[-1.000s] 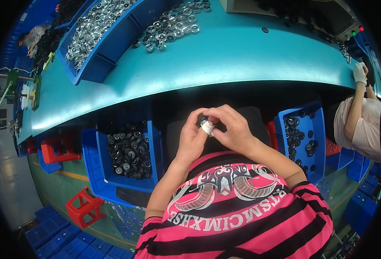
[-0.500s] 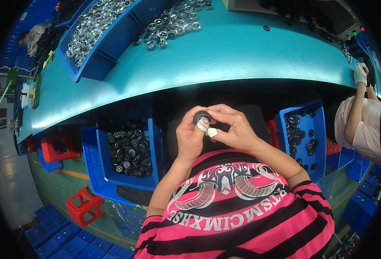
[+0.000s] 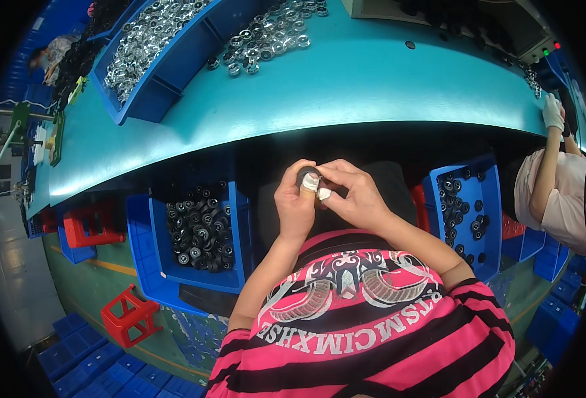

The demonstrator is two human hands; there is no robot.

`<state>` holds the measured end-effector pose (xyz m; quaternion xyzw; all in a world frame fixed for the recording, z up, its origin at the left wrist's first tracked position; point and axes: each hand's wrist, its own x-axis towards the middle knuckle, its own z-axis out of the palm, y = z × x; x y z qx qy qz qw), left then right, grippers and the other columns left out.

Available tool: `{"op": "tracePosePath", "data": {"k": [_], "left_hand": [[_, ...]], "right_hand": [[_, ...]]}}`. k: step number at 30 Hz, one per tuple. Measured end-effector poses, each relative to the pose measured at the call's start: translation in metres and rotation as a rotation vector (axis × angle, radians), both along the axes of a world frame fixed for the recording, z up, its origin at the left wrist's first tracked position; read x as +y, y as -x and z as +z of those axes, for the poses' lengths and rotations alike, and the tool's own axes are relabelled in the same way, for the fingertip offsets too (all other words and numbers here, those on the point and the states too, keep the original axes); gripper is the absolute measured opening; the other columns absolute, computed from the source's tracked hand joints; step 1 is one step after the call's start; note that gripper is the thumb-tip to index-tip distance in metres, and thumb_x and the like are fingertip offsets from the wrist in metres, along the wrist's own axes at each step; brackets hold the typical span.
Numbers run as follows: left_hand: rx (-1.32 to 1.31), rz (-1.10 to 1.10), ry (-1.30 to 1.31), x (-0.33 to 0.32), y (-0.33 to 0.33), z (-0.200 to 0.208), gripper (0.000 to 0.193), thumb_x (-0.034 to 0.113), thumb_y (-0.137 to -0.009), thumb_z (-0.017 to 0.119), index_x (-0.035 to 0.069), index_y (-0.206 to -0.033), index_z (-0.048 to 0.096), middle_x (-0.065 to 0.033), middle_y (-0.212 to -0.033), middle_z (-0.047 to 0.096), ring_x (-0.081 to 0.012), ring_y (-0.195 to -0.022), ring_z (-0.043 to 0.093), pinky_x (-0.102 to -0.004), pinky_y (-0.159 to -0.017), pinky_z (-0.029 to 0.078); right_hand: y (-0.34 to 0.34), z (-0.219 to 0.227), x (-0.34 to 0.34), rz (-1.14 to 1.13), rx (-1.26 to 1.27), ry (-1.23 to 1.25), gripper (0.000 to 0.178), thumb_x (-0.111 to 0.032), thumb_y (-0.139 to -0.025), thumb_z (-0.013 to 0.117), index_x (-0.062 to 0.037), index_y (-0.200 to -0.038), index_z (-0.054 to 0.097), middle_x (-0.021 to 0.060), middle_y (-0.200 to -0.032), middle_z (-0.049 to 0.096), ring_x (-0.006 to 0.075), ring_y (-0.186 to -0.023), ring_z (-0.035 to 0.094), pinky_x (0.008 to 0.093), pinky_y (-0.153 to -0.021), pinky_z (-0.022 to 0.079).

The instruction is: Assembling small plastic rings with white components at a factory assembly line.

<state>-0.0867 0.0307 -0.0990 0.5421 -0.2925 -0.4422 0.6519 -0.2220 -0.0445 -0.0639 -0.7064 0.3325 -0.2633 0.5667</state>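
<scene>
In front of my chest, my left hand (image 3: 294, 207) is closed round a small black wheel (image 3: 305, 172). Its thumb, wrapped in white tape, presses across the wheel's near face and hides part of it. From the right, my right hand (image 3: 358, 197) meets the wheel with curled fingertips at its edge. The right thumb also has a white wrap and bends in just below. Whether the right fingers pinch some smaller part is hidden.
Left of me, a blue bin (image 3: 241, 232) holds many black wheels (image 3: 200, 229); another blue bin (image 3: 495, 219) with wheels stands right. On the teal table (image 3: 372, 86) are a blue tray (image 3: 148, 99) and loose clear parts (image 3: 276, 40). A co-worker's gloved hand (image 3: 553, 113) is far right.
My left thumb has come up and over the wheel's face, covering more of it. The right thumb has shifted slightly upward, and both hands stay together in the same place.
</scene>
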Motion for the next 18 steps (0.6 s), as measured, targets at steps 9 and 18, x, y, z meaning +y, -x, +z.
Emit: {"op": "tracePosePath", "data": {"k": [9,18], "left_hand": [[-0.036,-0.109,-0.06,0.0,-0.004,-0.005,0.03,0.018,-0.109,0.057,0.002,-0.134,0.061,-0.0068,-0.103,0.07,-0.0107,-0.08,0.067,-0.0246,-0.065,0.058],[-0.133,0.021,-0.163,0.001,0.001,0.001,0.026,0.009,-0.105,0.06,0.001,-0.129,0.065,-0.0045,-0.088,0.07,-0.0091,-0.063,0.063,-0.0229,-0.056,0.056]], "right_hand": [[0.007,-0.001,-0.01,-0.016,0.108,0.396,0.042,-0.005,-0.085,0.074,-0.0105,-0.126,0.074,0.0094,-0.086,0.063,0.0242,-0.079,0.065,0.0363,-0.071,0.052],[0.001,-0.005,-0.011,-0.038,0.102,0.198,0.038,-0.003,-0.086,0.074,-0.0123,-0.123,0.077,0.0096,-0.084,0.065,0.0198,-0.065,0.064,0.0325,-0.062,0.051]]}}
